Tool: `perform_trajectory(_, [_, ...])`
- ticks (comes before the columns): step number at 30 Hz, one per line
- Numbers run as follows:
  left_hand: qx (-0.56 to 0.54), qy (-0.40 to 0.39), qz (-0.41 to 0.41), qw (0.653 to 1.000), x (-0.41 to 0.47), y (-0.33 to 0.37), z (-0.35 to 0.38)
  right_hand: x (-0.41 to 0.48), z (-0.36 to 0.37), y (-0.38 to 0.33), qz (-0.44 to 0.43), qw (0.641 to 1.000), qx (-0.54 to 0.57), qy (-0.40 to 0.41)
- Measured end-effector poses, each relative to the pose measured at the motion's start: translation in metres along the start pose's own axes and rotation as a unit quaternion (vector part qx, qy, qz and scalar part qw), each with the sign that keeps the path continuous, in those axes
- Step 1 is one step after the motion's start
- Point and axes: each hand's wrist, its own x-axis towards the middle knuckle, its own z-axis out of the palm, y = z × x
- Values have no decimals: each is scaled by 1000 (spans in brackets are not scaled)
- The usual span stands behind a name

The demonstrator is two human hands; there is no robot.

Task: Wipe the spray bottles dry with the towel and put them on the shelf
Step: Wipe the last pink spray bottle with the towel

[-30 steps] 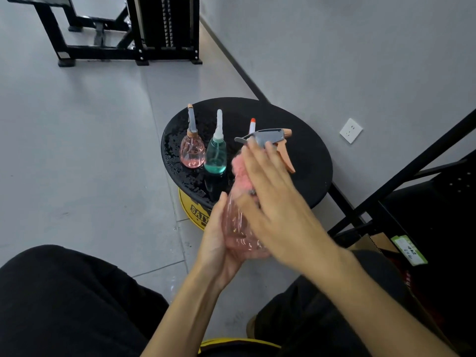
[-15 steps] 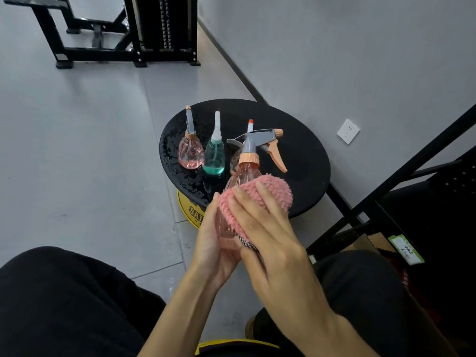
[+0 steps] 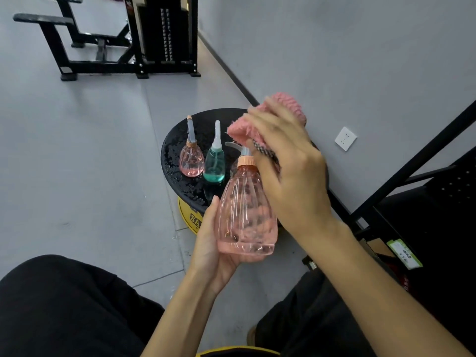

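- While my left hand [image 3: 216, 251] grips the large pink spray bottle [image 3: 247, 215] round its lower body, thumb up the left side, the bottle stands upright in the air in front of me, off the tabletop [image 3: 177, 140].
- My right hand [image 3: 291, 171], blurred, clutches the pink towel [image 3: 278, 112], bunched over the bottle's grey spray head; most of that head is hidden under cloth and fingers.
- Both hands are closed on something, the left on the bottle and the right on the towel, with the right just above the left.
- On the round black tabletop, beaded with water drops, a small pink bottle [image 3: 192, 161] and a teal bottle [image 3: 214, 163] stand upright just beside each other, both with long nozzles.
- Another bottle shows only as a sliver behind the large one; I cannot tell more.
- A black shelf frame [image 3: 417, 161] rises to my right, well apart from the held bottle.
- A white wall socket [image 3: 345, 138] sits on the grey wall beyond.
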Motion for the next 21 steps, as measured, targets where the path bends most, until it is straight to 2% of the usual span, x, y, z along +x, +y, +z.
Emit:
perform_trajectory(4, [10, -16, 3, 1000, -3, 1, 4, 9, 11, 3, 56, 986, -34, -154])
perform_trajectory(7, [20, -29, 25, 999, -4, 1, 3, 7, 9, 6, 70, 948, -117, -286])
perform_trajectory(9, [32, -53, 48, 997, -4, 1, 3, 10, 5, 11, 82, 927, -133, -341])
perform_trajectory(11, [32, -74, 54, 995, -5, 1, 2, 13, 2, 16, 94, 917, -149, -357])
perform_trajectory(16, [20, -103, 67, 992, -5, -1, 2, 19, -3, 24, 137, 910, -191, -341])
perform_trajectory(21, [81, -123, 85, 986, -7, 1, 1, 5, 1, 6, 71, 907, -119, -397])
